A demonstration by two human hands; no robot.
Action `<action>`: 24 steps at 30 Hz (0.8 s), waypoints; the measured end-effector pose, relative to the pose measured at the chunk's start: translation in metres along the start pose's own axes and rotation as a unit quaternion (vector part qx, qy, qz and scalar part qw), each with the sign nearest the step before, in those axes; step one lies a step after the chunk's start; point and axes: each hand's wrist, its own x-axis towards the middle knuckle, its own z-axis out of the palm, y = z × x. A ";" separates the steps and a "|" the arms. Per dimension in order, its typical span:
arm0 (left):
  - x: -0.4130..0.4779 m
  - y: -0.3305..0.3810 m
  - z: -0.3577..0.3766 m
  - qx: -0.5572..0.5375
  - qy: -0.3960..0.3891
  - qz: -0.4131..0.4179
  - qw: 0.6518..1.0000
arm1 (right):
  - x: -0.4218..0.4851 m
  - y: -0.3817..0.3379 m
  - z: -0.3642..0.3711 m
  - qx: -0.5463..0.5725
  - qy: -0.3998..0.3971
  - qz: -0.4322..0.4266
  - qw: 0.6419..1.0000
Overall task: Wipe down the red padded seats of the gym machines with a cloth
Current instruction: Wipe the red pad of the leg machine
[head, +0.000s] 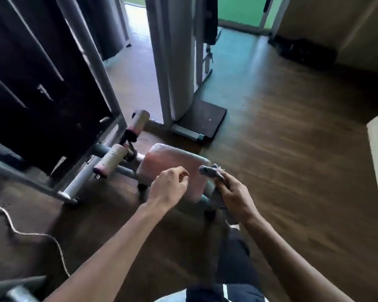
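A faded red padded seat [168,162] of a low gym machine sits in the middle of the view. My right hand [234,195] grips a grey cloth [210,171], bunched above the seat's right edge with a tail hanging below the hand. My left hand [169,186] hovers over the seat's near part with fingers loosely curled and nothing in it. I cannot tell if either hand touches the pad.
Two pale foam rollers [114,159] stick out on the machine's grey frame [74,182] left of the seat. A dark weight stack [42,83] stands at the left, a grey column [175,62] with a black mat [205,118] behind. A white cord [20,232] lies on the wooden floor.
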 end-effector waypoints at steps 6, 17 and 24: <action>0.090 0.005 0.056 -0.084 0.125 -0.198 0.969 | 0.169 0.043 -0.007 -0.031 -0.195 -0.071 0.978; 0.139 0.000 0.221 -0.223 0.193 -0.452 0.842 | 0.300 0.152 0.020 -0.246 -0.425 -0.167 0.855; 0.178 -0.075 0.367 -0.236 0.268 -0.492 0.794 | 0.335 0.296 0.088 -0.306 -0.468 -0.270 0.784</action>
